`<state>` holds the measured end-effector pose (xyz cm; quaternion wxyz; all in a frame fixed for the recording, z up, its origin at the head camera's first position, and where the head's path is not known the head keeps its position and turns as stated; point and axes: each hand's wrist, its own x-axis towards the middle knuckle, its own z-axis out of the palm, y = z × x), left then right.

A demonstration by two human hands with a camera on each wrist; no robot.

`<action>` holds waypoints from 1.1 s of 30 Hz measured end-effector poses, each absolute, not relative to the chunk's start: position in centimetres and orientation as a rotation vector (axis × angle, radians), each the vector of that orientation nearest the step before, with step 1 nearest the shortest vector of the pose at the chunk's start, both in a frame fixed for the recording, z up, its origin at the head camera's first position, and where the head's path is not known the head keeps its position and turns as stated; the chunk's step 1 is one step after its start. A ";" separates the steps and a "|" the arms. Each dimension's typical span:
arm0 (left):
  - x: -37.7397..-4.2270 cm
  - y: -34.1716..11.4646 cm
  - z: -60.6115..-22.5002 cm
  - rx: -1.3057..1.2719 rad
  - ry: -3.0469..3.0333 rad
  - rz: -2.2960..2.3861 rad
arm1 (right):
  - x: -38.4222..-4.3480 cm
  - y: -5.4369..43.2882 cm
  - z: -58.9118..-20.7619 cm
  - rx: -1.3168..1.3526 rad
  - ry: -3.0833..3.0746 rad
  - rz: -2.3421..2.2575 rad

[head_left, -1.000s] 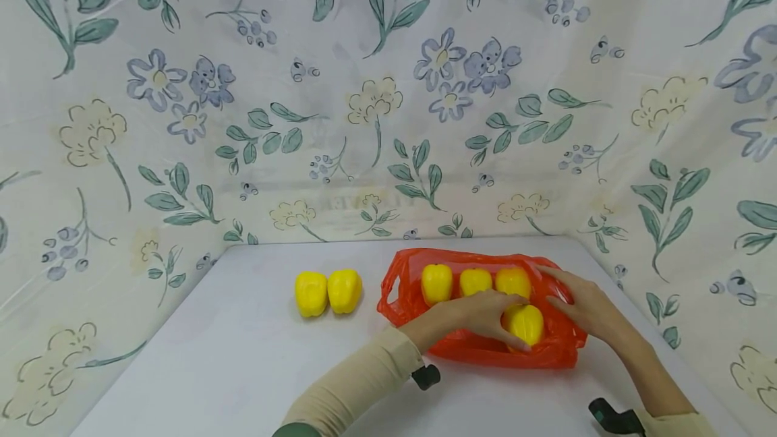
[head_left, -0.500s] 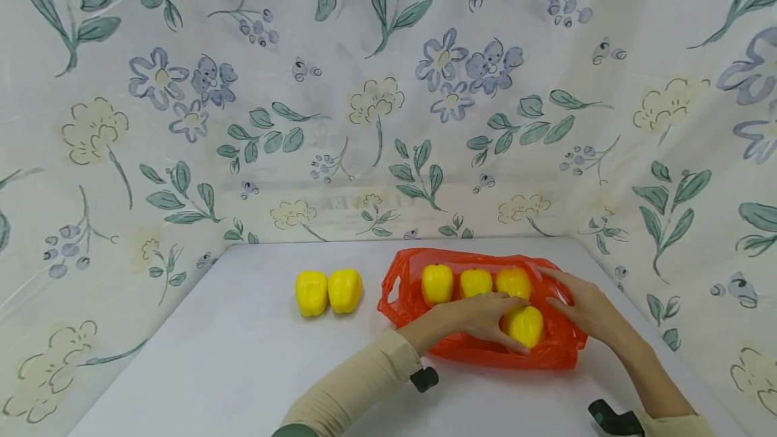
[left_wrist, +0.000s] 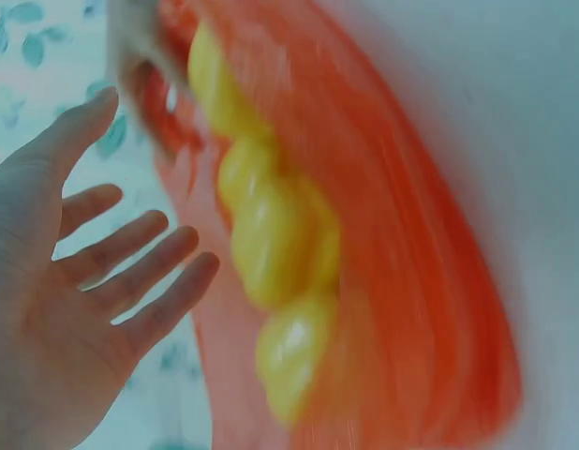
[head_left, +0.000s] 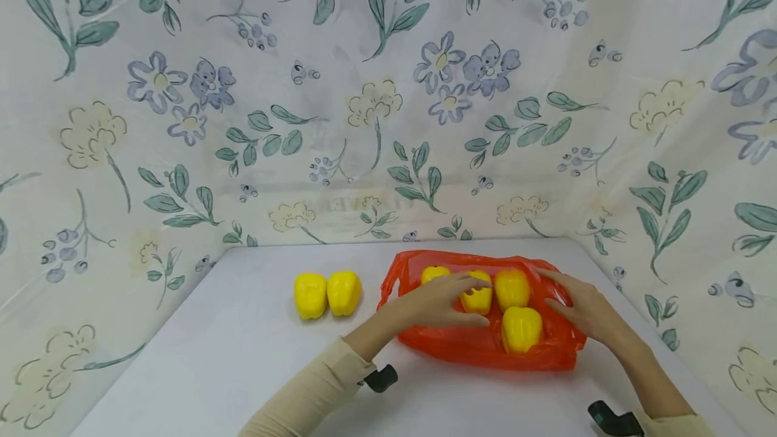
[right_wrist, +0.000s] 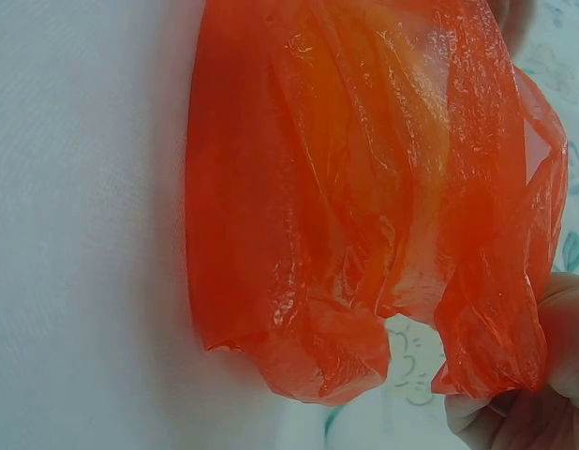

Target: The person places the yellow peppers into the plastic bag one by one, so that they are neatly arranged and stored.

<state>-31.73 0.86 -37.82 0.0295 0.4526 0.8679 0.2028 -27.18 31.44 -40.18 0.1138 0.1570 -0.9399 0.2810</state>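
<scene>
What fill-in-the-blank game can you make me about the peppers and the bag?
1. The peppers on the white table, outside the bag, are coloured ____.
2. Outside the bag, there are ____ peppers side by side.
3. Inside the bag, the head view shows ____ peppers.
4. The hand gripping the bag is the person's ____ one.

Missing words: yellow, two, four, right.

R grip [right_wrist: 552,403] pinches red bag [right_wrist: 308,206]; yel. shows thru
</scene>
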 end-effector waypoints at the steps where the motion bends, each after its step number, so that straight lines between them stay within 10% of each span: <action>1: -31.8 -0.2 -37.6 1.395 2.674 0.669 | -27.1 31.4 -40.2 0.456 -2.759 0.823; 33: -35.5 -23.0 -40.2 0.740 3.165 0.761 | -27.3 31.2 -40.4 0.458 -2.768 0.755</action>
